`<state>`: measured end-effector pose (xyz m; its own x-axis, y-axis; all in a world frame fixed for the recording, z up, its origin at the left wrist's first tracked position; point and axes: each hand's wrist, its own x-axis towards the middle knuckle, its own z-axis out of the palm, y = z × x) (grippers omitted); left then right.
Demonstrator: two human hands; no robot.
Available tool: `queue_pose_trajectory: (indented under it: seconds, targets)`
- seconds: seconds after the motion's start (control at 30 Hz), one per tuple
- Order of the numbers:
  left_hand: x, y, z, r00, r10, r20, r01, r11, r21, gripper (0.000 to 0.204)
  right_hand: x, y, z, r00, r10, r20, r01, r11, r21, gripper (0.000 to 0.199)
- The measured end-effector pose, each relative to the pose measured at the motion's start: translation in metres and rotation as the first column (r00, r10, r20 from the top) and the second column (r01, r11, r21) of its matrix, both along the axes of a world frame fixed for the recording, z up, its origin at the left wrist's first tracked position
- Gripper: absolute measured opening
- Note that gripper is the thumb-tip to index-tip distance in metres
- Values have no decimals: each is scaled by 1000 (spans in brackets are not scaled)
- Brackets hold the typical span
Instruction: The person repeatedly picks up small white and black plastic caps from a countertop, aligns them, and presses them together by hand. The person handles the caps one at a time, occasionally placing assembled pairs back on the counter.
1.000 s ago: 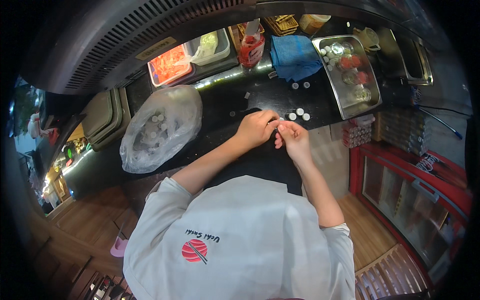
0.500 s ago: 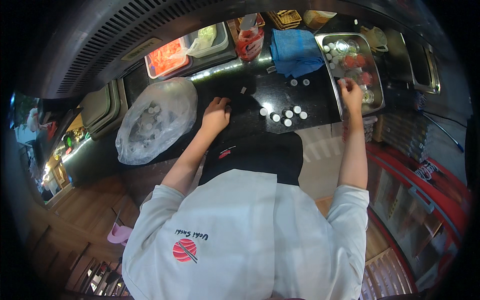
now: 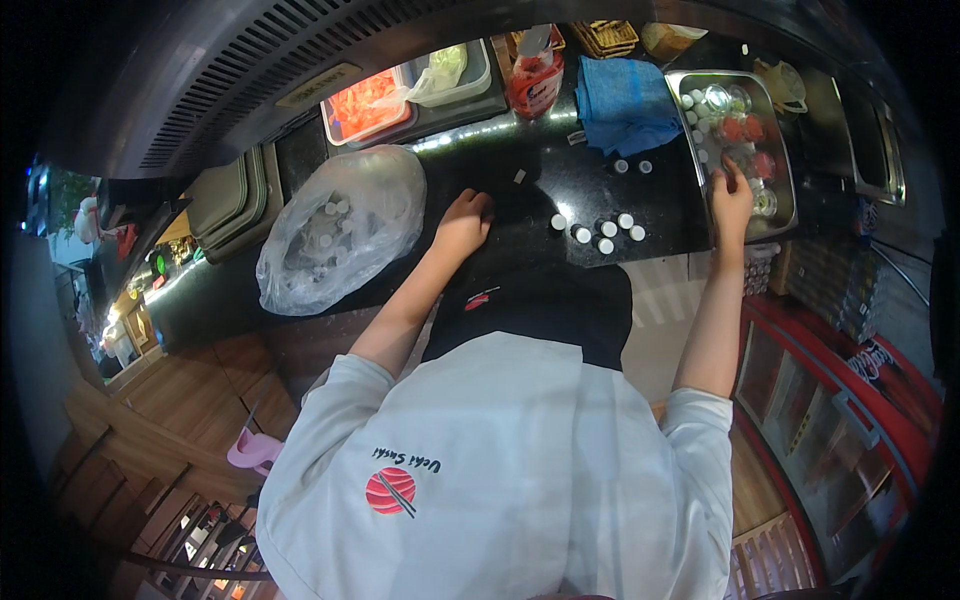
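Observation:
My left hand (image 3: 464, 222) rests on the dark counter with its fingers curled; what they hold, if anything, is hidden. To its right stand several small dark containers with white tops (image 3: 606, 229). My right hand (image 3: 732, 200) reaches over the near side of a metal tray (image 3: 789, 180), thumb and forefinger apart with nothing visible between them. Inside the tray, a column of small white-topped containers (image 3: 697, 136) runs along the left side, beside clear round tubs with red contents (image 3: 732, 128). Two more small round pieces (image 3: 633, 168) lie beyond the dark containers.
A clear plastic bag (image 3: 340, 230) with small white-topped pieces inside lies at left. Behind are a tub of orange-red food (image 3: 365, 108), a tub with a green-filled bag (image 3: 447, 75), a red bottle (image 3: 535, 85) and a blue cloth (image 3: 625, 100). A vented hood hangs above left.
The view has shifted, moving the counter rightward in the picture. My right fingers have parted, and another white-topped piece now shows in the tray's left column. My left hand stays beside the bag.

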<state>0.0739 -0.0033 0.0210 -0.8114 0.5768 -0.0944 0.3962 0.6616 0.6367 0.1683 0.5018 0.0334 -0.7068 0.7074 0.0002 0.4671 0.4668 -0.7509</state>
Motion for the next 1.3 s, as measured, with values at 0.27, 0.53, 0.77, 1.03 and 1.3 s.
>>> queue_pose_trajectory:
  seconds: [0.27, 0.53, 0.77, 1.03, 1.3]
  targets:
    - [4, 1, -7, 996, -4, -87, 9, 998, 64, 18, 26, -108, 67, 964, -91, -248, 107, 993, 52, 28]
    - [-8, 6, -6, 980, 194, 47, -199, 970, 140, 22, 70, -126, 44, 917, -211, -339, 140, 965, -223, 26]
    - [-25, 52, -15, 983, 92, -162, -75, 991, 107, 16, 93, -148, 52, 912, -238, -334, 140, 946, -292, 26]
    - [-29, 74, -18, 979, 30, -200, -24, 999, 34, 10, 95, -186, 75, 932, -183, -313, 98, 958, -270, 24]
    - [-29, 73, -19, 939, -81, -334, 15, 981, -195, 19, 89, -218, 77, 939, -116, -323, -17, 924, -382, 24]
